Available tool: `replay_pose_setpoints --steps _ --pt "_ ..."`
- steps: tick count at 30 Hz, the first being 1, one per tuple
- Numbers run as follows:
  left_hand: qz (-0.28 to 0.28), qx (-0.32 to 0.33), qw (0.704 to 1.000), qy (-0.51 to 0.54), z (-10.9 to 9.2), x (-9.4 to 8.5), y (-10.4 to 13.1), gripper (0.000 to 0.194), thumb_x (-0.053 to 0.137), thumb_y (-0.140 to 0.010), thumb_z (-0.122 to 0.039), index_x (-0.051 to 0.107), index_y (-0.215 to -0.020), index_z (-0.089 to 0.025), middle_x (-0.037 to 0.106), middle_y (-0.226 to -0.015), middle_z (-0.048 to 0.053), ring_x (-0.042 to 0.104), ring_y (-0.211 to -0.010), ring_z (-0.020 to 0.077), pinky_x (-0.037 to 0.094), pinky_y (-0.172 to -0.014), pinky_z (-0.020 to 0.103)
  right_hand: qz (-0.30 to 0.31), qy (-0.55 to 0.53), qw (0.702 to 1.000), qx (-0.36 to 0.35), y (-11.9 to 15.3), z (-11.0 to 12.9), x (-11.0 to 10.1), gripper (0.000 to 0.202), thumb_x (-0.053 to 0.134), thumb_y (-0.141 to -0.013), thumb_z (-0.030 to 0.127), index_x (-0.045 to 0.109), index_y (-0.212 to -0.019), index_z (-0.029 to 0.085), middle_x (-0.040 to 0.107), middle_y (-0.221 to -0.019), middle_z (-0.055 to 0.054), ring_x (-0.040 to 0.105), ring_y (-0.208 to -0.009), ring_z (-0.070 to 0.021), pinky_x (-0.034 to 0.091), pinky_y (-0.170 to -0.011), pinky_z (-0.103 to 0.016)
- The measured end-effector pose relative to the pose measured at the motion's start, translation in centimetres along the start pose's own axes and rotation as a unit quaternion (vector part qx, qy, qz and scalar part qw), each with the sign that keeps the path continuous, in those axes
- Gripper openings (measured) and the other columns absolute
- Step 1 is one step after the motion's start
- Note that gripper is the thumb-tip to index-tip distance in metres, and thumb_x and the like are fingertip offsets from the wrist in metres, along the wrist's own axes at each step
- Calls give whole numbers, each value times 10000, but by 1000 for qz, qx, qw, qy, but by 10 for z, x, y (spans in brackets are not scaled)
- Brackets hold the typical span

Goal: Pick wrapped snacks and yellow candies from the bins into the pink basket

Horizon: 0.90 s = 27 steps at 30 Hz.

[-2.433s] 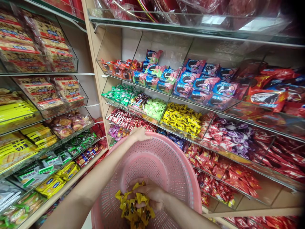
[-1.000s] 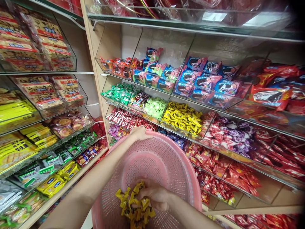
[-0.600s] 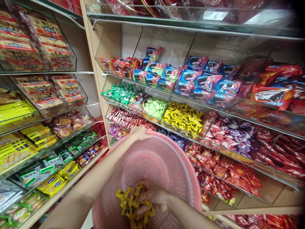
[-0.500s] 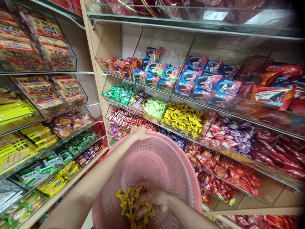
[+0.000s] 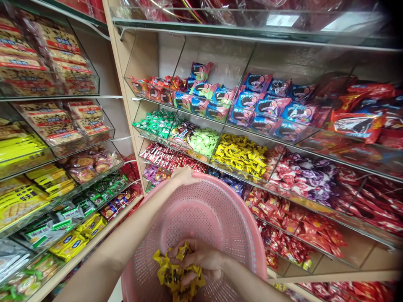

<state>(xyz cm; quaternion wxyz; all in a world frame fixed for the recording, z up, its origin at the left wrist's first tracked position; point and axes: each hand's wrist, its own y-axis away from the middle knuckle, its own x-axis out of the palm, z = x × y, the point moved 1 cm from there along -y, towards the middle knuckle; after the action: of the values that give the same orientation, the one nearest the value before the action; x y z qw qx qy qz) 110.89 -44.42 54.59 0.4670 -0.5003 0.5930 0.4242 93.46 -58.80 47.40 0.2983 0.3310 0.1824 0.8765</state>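
Observation:
A pink perforated plastic basket (image 5: 233, 209) is tilted at the bottom centre, its mouth facing me. My left hand (image 5: 186, 176) grips its far rim, fingers closed over the edge. Inside the basket, low down, my right hand (image 5: 200, 260) has its fingers curled around some yellow-wrapped candies (image 5: 176, 274); more of the same candies lie under and beside the fingers. A heap of matching yellow candies (image 5: 241, 155) fills a clear shelf bin beyond the basket.
Clear bins beyond hold green candies (image 5: 155, 123), blue-pink packets (image 5: 247, 100), and purple and red candies (image 5: 302, 176). Left shelves carry packaged biscuits (image 5: 59, 121) and yellow packets (image 5: 71, 243). A wooden upright (image 5: 118, 79) separates both shelf units.
Almost nothing differs. The shelves appear shifted very slightly left in view; both hands and the basket keep their places.

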Motion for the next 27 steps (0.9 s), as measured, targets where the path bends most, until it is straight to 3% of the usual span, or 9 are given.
replay_pose_setpoints --steps 8,13,17,20,23,27 --pt "-3 6 1000 2 1 1 0 666 411 -623 -793 650 -786 -193 690 -875 122 643 -834 286 489 -676 336 11 -39 999 -2 5 5 2 466 758 -531 175 584 -963 181 615 -1012 -45 630 -825 -176 512 -694 -319" --pt "-2 5 1000 3 1 0 1 656 414 -629 -783 648 -780 -189 691 -868 123 643 -836 290 490 -681 340 6 -36 999 5 6 6 0 338 631 -642 265 598 -962 161 620 -969 -59 625 -748 -153 509 -688 -348" --pt "1 6 1000 4 -2 -2 2 673 405 -629 -789 648 -788 -182 685 -893 139 642 -837 314 495 -676 373 -12 45 999 11 4 0 -2 348 652 -668 415 614 -902 160 621 -896 -45 584 -590 -98 498 -644 -328" --pt "2 5 1000 6 -4 -5 4 653 420 -634 -775 648 -808 -187 686 -897 135 641 -849 310 496 -689 370 -16 140 990 26 3 -8 -4 434 683 -619 525 620 -839 156 615 -793 -19 505 -475 -51 480 -603 -296" --pt "3 3 1000 7 -5 -6 4 657 435 -628 -774 649 -849 -194 685 -907 130 638 -863 305 496 -697 366 -29 183 982 45 1 -16 -6 470 700 -594 535 619 -892 181 612 -717 1 476 -435 -51 455 -569 -283" --pt "4 4 1000 7 -5 -6 3 669 425 -629 -781 647 -854 -193 684 -913 127 639 -863 306 496 -699 366 -31 207 977 30 -1 -18 -6 378 645 -667 536 616 -836 199 587 -626 22 498 -482 -81 442 -591 -282"
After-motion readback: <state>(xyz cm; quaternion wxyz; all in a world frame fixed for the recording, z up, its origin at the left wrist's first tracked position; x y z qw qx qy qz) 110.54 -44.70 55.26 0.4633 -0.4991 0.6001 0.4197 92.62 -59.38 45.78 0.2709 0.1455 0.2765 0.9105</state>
